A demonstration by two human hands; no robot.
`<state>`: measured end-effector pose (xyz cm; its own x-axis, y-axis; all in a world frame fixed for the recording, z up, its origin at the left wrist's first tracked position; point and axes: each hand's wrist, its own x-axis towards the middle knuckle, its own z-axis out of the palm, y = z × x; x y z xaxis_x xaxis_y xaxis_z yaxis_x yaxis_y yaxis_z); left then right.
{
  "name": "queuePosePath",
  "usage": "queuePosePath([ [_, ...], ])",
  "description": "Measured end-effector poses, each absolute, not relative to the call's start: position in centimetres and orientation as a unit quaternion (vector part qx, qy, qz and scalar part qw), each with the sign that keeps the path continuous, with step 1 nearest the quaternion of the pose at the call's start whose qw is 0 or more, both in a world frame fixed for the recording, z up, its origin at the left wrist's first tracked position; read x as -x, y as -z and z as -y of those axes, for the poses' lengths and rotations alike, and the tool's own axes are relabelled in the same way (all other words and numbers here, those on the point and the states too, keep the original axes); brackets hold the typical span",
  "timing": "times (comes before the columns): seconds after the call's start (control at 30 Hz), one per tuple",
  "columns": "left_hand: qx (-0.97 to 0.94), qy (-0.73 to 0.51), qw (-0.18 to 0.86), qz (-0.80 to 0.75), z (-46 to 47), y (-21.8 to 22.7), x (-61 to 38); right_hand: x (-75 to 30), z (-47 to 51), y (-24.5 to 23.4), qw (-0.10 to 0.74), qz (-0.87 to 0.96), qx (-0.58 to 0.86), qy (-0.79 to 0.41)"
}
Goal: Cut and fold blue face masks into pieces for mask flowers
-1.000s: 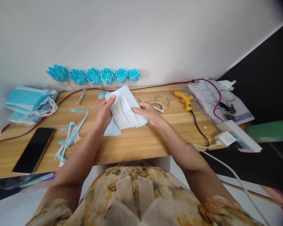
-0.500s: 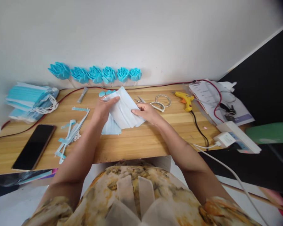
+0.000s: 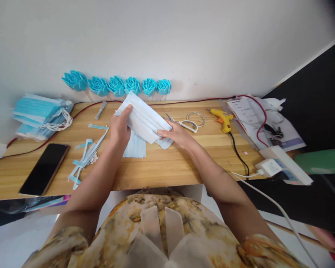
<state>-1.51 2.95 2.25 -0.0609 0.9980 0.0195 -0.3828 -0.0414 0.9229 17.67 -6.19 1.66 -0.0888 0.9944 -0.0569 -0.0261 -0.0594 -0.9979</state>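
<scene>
Between my two hands is a pleated pale face-mask sheet (image 3: 145, 118), raised above the table and tilted. My left hand (image 3: 121, 126) grips its left end, thumb on top. The right end is pinched by my right hand (image 3: 174, 133), also thumb uppermost. Under it on the table lies another light blue mask sheet (image 3: 135, 144), partly covered. Scissors (image 3: 188, 125) with white handles rest just beyond my right hand. Left of my left forearm are cut mask strips (image 3: 86, 158) in a loose pile.
Several blue paper-like flowers (image 3: 116, 86) stand along the wall. A mask stack (image 3: 39, 115) and a phone (image 3: 44, 169) are at the left. Rightward are a tape ring (image 3: 195, 119), a yellow glue gun (image 3: 223, 119), papers (image 3: 241, 109) and a power strip (image 3: 286, 165) with cords.
The held mask sheet has turned and looks flatter, its left end lifted higher. My left hand has moved slightly up with it. The whole view has shifted a little.
</scene>
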Motion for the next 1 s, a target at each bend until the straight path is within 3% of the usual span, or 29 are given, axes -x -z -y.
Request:
queuePosePath([
  [0.17,-0.39,-0.605,0.572,-0.394,-3.1,-2.3,1.8,-17.5,6.2,-0.9,0.465,0.509,0.548,-0.473],
  [0.43,-0.469,-0.549,0.615,-0.317,-0.8,-2.8,0.6,-17.2,6.2,-1.0,0.513,0.449,0.522,-0.512],
  [0.6,-0.488,-0.515,0.624,-0.327,0.3,-2.2,-0.3,-17.4,6.4,-1.4,0.495,0.471,0.517,-0.516],
  [0.8,-0.51,-0.473,0.612,-0.377,0.3,-1.8,-0.2,-18.0,6.2,-1.9,0.531,0.474,0.509,-0.485],
  [1.0,-0.504,-0.474,0.602,-0.399,0.8,-1.3,-0.8,-17.1,6.0,-1.2,0.522,0.523,0.559,-0.377],
])
